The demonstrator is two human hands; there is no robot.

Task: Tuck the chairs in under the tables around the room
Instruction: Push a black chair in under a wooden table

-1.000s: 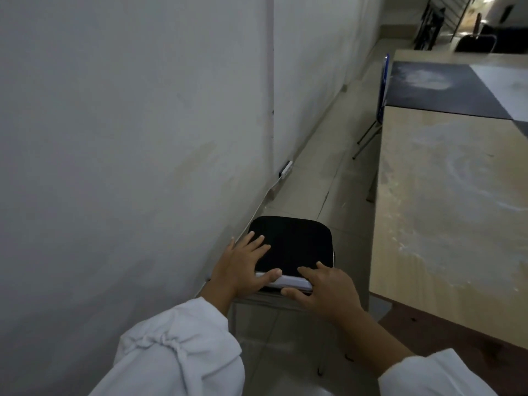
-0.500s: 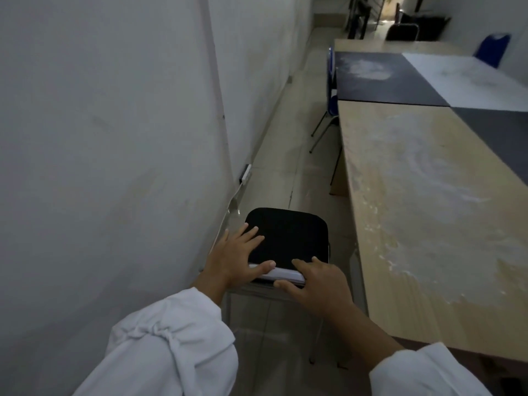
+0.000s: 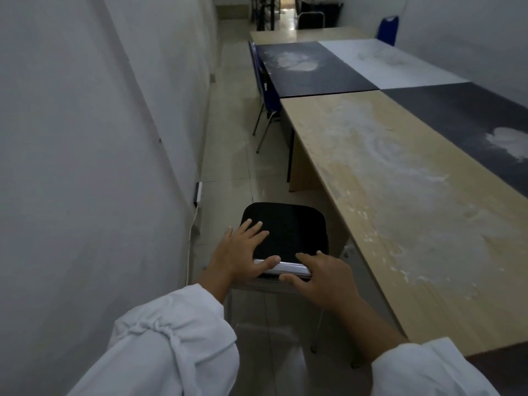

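A black padded chair (image 3: 291, 232) with a silver frame stands in the aisle between the wall and the long wooden table (image 3: 400, 195), its right side close to the table's edge. My left hand (image 3: 237, 255) lies over the black pad with its fingers spread and its thumb hooked along the silver top edge. My right hand (image 3: 323, 278) grips the same edge at the chair's right corner. Farther along, a blue chair (image 3: 264, 81) sits pushed against the black table top (image 3: 308, 70).
The white wall (image 3: 85, 138) runs close on the left, with a socket block (image 3: 197, 192) and a cable near the floor. Another blue chair (image 3: 388, 28) stands at the far right. The tiled aisle continues ahead towards dark furniture at the room's end.
The view has swung right, showing more of the tables. The black chair now sits nearer the wooden table's edge. Both hands keep the same hold.
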